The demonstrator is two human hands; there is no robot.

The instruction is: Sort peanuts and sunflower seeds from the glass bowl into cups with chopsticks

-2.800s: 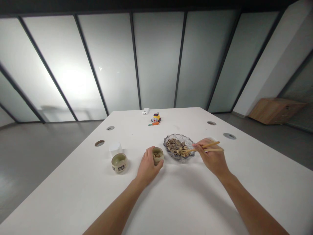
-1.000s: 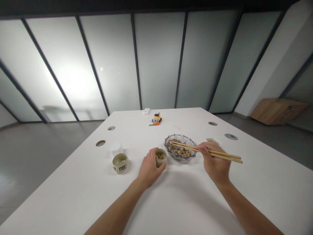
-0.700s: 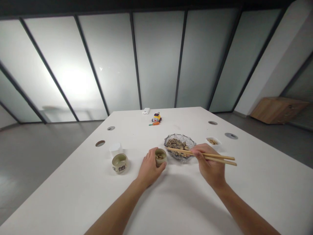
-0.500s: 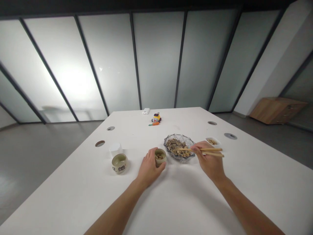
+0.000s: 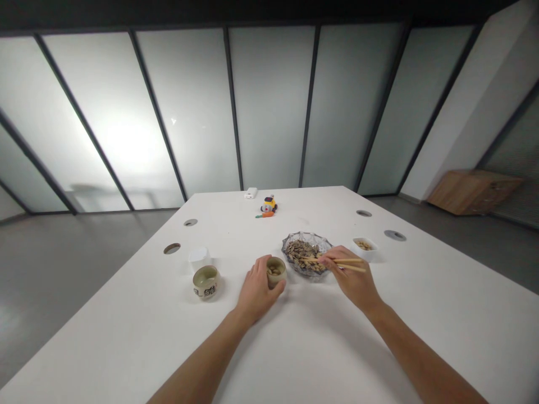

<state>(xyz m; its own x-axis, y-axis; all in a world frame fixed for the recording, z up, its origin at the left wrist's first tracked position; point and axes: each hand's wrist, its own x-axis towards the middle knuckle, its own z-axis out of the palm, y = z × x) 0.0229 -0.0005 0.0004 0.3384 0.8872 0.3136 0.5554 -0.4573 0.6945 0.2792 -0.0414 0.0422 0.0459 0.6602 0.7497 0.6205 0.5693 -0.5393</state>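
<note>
My left hand is wrapped round the side of a small ceramic cup that stands on the table with some nuts or seeds in it. In my right hand is a pair of wooden chopsticks. Their tips reach into a clear glass bowl, among dark striped sunflower seeds and paler pieces that look like nuts in shells. Whether the tips pinch anything is too small to tell. A white dish with pale pieces in it stands just beyond my right hand.
Left of my left hand stands a second ceramic cup with dark lettering, before a white container. Farther back lie a toy carrot, a yellow toy vehicle and a white device. Round cable holes pierce the white table.
My right hand has shifted slightly left and down with the chopsticks, so more of the white dish shows. My left hand stays on the cup.
</note>
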